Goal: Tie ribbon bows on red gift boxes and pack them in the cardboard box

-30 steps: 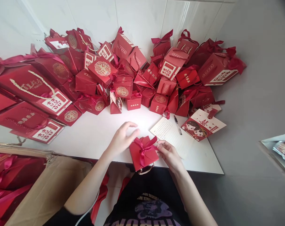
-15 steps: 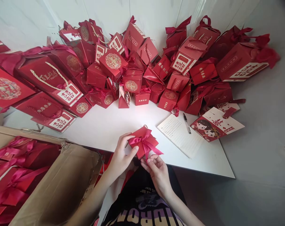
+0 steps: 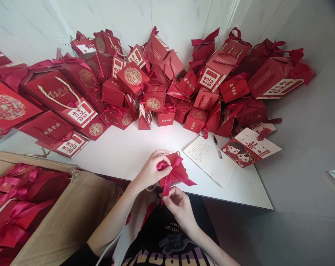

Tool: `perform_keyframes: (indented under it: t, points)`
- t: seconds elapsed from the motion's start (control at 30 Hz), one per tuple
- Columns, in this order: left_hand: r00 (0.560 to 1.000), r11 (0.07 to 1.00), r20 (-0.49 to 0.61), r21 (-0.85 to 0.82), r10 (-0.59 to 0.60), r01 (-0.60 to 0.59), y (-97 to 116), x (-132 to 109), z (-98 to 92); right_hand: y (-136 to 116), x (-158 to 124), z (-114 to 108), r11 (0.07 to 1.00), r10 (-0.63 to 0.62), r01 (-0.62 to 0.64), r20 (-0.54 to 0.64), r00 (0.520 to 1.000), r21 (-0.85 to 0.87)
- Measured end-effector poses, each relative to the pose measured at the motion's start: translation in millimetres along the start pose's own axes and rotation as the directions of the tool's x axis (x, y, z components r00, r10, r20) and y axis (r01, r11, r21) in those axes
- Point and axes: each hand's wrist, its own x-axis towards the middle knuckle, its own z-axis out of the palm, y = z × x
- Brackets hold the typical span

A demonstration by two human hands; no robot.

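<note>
A small red gift box (image 3: 170, 159) rests at the front edge of the white table, a pink-red satin ribbon (image 3: 179, 173) tied in a bow across its top. My left hand (image 3: 155, 167) is over the box's left side, thumb and fingers pinched on a loop of the bow. Below the box, my right hand (image 3: 179, 207) pinches a hanging tail of the same ribbon near its end. Part of a cord handle shows beside the box; the box's lower left side is partly hidden by my left hand.
Many red gift boxes (image 3: 133, 76) are piled along the wall. A lined notepad (image 3: 209, 159) with writing, a black pen (image 3: 217, 147) and a card-like box with cartoon faces (image 3: 250, 147) lie at right. A cardboard carton (image 3: 81, 207) of ribboned boxes stands at left.
My left hand has gone from holding the box's side to pinching the bow's loop. My right hand has shifted slightly down and left with the ribbon tail, which now hangs lower.
</note>
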Motion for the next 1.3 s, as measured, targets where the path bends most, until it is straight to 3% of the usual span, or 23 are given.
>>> perform_keyframes:
  t: [0.13, 0.37, 0.47, 0.53, 0.6, 0.8, 1.07, 1.3]
  points:
    - [0.995, 0.998, 0.087, -0.043, 0.04, -0.036, -1.4, 9.1, -1.6, 0.6, 1.9, 0.7, 1.0, 0.003, -0.002, 0.05, 0.999, -0.024]
    - [0.994, 0.998, 0.095, -0.053, 0.046, -0.041, -1.3, 14.4, 0.2, -7.7, 4.7, -18.3, 0.975, -0.021, 0.076, 0.252, 0.967, -0.21]
    - [0.994, 0.998, 0.107, -0.052, 0.038, -0.033, -2.6, 14.5, -0.4, -13.3, 6.4, -39.9, 0.971, -0.105, 0.127, 0.118, 0.988, -0.202]
    - [0.993, 0.998, 0.113, -0.049, 0.04, -0.035, -3.7, 14.9, -0.5, -19.4, 7.7, -52.4, 0.971, -0.115, 0.106, -0.027, 0.993, -0.216]
    - [0.992, 0.998, 0.114, -0.042, 0.044, -0.04, -4.0, 15.3, -0.2, -27.3, 8.9, -60.3, 0.959, -0.088, 0.058, -0.095, 0.992, -0.277]
    - [0.998, 0.997, 0.062, 0.075, 0.032, -0.036, 2.2, 12.7, 2.4, -40.5, 9.4, -65.4, 0.905, -0.11, 0.086, -0.033, 0.993, -0.417]
    - [0.998, 0.997, 0.058, 0.068, 0.026, -0.03, 3.5, 11.9, 4.1, -36.4, 5.8, -71.4, 0.928, -0.147, 0.124, -0.039, 0.988, -0.352]
    - [0.997, 0.997, 0.069, 0.059, 0.044, -0.048, 0.9, 13.6, 3.4, -40.4, 4.9, -91.6, 0.899, -0.135, 0.121, -0.003, 0.991, -0.421]
